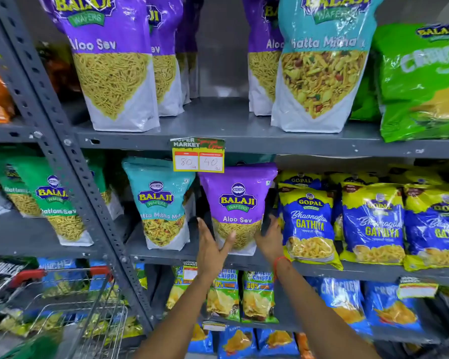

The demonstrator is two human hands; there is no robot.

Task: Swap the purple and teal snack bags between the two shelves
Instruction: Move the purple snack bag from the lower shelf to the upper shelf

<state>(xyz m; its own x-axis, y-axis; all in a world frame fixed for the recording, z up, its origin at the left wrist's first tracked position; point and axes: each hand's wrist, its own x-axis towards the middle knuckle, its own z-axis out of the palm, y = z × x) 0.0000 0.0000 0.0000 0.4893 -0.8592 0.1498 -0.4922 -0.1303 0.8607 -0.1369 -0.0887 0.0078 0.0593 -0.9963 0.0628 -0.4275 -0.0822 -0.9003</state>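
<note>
Grey metal supermarket shelves; flat, straight-fingered left hand and right hand press purple plastic snack bag; right fingertips blurred.

Upper shelf: large purple Aloo Sev bags stand upright at left in a row running back. A further large purple bag stands right of a gap, partly covered by one large teal bag standing upright in front of it. Lower shelf: a small teal bag stands tilted slightly, and just to its right a small purple bag stands upright, label outward, with the left hand and right hand against its lower sides.
</note>
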